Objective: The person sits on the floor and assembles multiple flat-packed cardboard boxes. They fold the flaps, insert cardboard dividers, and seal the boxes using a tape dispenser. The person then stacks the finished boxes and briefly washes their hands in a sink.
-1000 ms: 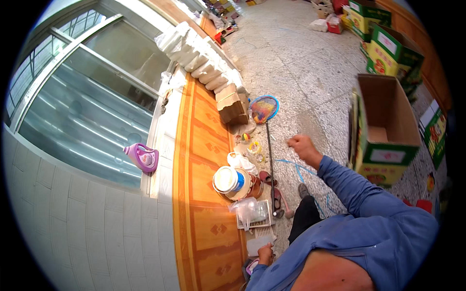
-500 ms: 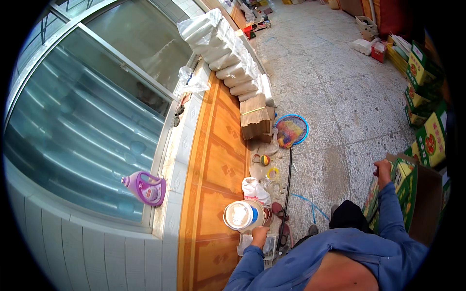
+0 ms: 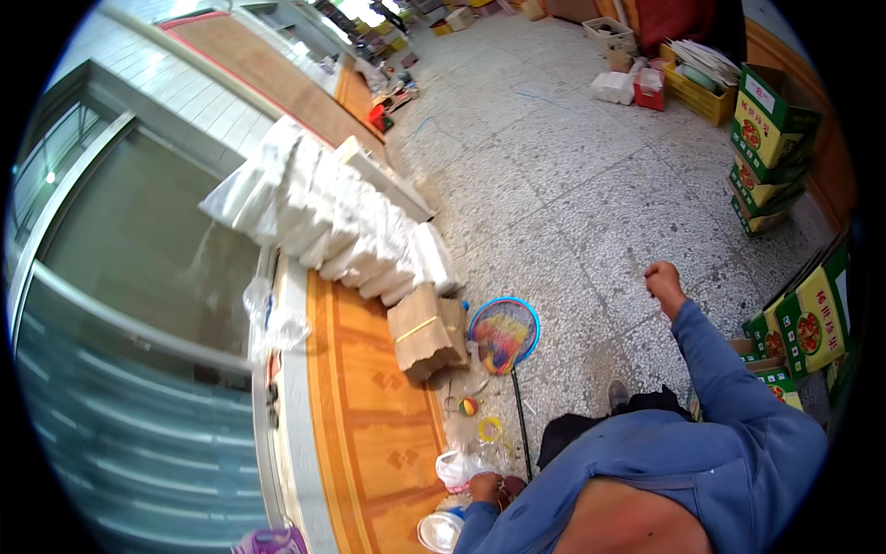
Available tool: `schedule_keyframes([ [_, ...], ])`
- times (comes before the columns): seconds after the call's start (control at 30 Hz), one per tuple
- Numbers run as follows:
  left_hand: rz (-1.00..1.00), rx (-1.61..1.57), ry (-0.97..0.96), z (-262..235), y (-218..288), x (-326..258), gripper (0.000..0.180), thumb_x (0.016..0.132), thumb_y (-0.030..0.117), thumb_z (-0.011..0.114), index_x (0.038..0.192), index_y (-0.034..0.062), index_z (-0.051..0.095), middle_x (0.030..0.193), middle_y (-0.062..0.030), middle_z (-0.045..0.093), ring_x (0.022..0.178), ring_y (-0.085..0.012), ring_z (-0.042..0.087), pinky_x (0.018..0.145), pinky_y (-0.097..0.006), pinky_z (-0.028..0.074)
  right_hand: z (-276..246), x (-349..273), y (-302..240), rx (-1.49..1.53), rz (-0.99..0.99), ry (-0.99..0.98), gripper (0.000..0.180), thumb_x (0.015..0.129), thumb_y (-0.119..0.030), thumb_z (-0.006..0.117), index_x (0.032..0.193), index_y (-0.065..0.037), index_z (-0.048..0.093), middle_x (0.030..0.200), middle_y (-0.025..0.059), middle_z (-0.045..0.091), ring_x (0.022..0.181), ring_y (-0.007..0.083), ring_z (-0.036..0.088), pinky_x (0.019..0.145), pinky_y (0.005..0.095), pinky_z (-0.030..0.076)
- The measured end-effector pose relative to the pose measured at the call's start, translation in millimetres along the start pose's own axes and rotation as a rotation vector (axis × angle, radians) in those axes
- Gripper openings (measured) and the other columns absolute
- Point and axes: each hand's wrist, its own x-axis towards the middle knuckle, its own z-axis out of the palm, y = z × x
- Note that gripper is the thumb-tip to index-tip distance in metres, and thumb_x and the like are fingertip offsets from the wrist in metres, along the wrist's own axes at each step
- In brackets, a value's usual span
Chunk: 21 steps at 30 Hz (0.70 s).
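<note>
My right hand is held out in front over the speckled floor. Its fingers are curled closed and nothing shows in them. Low down on the left, close to my body, is my left hand, its fingers curled and partly hidden from above, with no object visible in it. Below it in the picture are a white plastic bag and a round white bucket; I cannot tell that it touches either. A blue-rimmed net with a long dark handle lies on the floor ahead of that hand.
Along the left wooden panelling stand bundled flat brown cardboard and stacked white plastic-wrapped packs. Small items, including a yellow ring and a striped ball, lie beside it. Green and yellow cartons line the right, with a yellow crate farther off.
My view has moved forward and swung right. My right hand has come away from the cartons and forward over the floor. The purple jug and the bucket have slid toward the lower edge.
</note>
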Motion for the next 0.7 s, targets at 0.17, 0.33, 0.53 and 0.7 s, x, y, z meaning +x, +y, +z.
schedule_keyframes([
  [0.17, -0.143, 0.149, -0.113, -27.4, -4.3, 109.0, 0.003, 0.065, 0.017, 0.065, 0.065, 0.0157, 0.068, 0.072, -0.0109, 0.068, 0.070, -0.0288, 0.068, 0.055, -0.043, 0.048, 46.6, 115.3, -56.7, -0.072, -0.105, -0.083, 0.024, 0.065, 0.010, 0.058, 0.086, 0.000, 0.064, 0.074, 0.0087, 0.062, 0.064, 0.0188, 0.058, 0.054, 0.0344, 0.048],
  [0.33, -0.091, 0.004, -0.372, -50.5, -38.8, 251.6, 0.012, 0.066, 0.021, 0.065, 0.075, 0.0138, 0.070, 0.083, -0.0109, 0.070, 0.080, -0.0298, 0.068, 0.064, -0.043, 0.050, 62.0, 237.9, -86.8, 0.017, -0.002, -0.210, 0.032, 0.067, 0.007, 0.063, 0.098, 0.002, 0.064, 0.090, 0.0123, 0.064, 0.077, 0.0214, 0.059, 0.064, 0.0353, 0.049],
  [0.53, 0.017, -0.208, -0.115, -135.4, -77.9, 461.2, 0.019, 0.068, 0.026, 0.062, 0.078, 0.0117, 0.069, 0.086, -0.0142, 0.069, 0.081, -0.0315, 0.066, 0.065, -0.043, 0.050, 47.5, 364.9, -142.6, 0.064, 0.249, -0.015, 0.021, 0.072, -0.004, 0.064, 0.093, -0.001, 0.061, 0.080, 0.0095, 0.062, 0.065, 0.0184, 0.056, 0.054, 0.0335, 0.046],
  [0.7, -0.560, -1.269, -0.184, -282.5, -117.9, 638.0, 0.012, 0.081, 0.019, 0.060, 0.081, 0.0080, 0.065, 0.074, -0.0058, 0.064, 0.069, -0.0194, 0.064, 0.052, -0.032, 0.045, 72.6, 444.3, -273.4, 0.091, 0.095, -0.082, 0.021, 0.074, -0.010, 0.063, 0.093, -0.001, 0.060, 0.079, 0.0074, 0.063, 0.068, 0.0159, 0.061, 0.055, 0.0307, 0.049],
])
